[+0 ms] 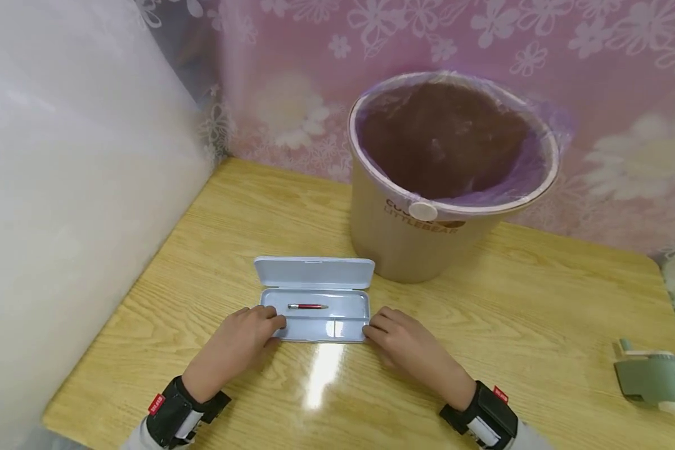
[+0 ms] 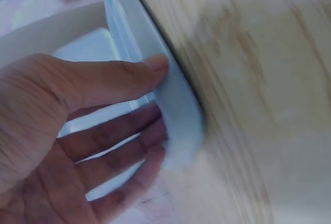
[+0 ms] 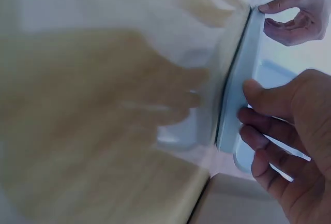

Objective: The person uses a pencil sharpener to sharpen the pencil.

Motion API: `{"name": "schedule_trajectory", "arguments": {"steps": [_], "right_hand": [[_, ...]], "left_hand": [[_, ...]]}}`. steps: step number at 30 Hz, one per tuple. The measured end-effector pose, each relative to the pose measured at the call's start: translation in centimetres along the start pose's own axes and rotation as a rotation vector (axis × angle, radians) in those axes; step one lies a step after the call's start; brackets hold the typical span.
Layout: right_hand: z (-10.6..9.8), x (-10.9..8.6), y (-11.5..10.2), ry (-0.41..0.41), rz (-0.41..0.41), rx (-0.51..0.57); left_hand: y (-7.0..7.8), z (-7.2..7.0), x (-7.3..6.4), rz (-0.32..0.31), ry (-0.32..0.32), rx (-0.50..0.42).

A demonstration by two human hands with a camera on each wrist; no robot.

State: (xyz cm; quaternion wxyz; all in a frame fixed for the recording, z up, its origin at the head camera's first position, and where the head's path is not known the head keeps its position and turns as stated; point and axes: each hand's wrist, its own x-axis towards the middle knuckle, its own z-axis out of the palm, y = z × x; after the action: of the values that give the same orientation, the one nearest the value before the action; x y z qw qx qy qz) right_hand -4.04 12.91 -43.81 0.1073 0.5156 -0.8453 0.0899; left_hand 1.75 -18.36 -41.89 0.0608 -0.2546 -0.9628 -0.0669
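Note:
A pale blue pencil case (image 1: 315, 299) lies on the table with its lid (image 1: 315, 273) raised at the back. In its rear compartment is a short, slim red pen or pencil (image 1: 307, 306) with a silvery end. My left hand (image 1: 239, 344) grips the case's left end, its thumb (image 2: 155, 66) on the outer front wall and fingers at the end. At the opposite end, my right hand (image 1: 407, 347) pinches the front right corner, the thumb (image 3: 253, 93) against the front wall. The red piece is out of sight in both wrist views.
Behind the case to the right stands a beige bucket (image 1: 405, 250) lined with a purple plastic bag (image 1: 517, 181). A green and white device (image 1: 655, 378) sits at the table's right side. White sheeting (image 1: 90, 187) borders the wooden table (image 1: 540, 312) on the left.

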Motion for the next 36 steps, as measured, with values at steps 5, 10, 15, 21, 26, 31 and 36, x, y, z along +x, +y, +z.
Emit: {"name": "schedule_trajectory", "arguments": {"steps": [5,10,15,21,26,31,36], "right_hand": [[-0.7,-2.8,-0.4,0.009,0.037,-0.018],[-1.4,-5.0,-0.2,0.036,0.081,-0.008],[-1.5,-6.1,0.3,0.078,0.143,0.036],[-1.6,-6.5,0.6,0.074,0.195,0.086],[-5.1,-8.6,2.2,0.166,0.275,0.062],[-11.3,-13.9,6.9,0.199,0.368,-0.111],[-16.0,-19.6,12.2,-0.083,0.401,-0.254]], "left_hand": [[-0.2,0.2,0.5,0.042,-0.043,-0.116],[0.3,1.2,2.0,0.118,-0.076,-0.262],[0.3,1.9,3.5,0.189,-0.059,-0.29],[0.0,2.2,3.9,0.227,-0.05,-0.258],[-0.2,1.3,4.0,0.258,-0.083,-0.259],[-0.8,0.0,3.6,0.261,-0.073,-0.279],[-1.3,-0.5,2.7,0.254,-0.031,-0.252]]}}
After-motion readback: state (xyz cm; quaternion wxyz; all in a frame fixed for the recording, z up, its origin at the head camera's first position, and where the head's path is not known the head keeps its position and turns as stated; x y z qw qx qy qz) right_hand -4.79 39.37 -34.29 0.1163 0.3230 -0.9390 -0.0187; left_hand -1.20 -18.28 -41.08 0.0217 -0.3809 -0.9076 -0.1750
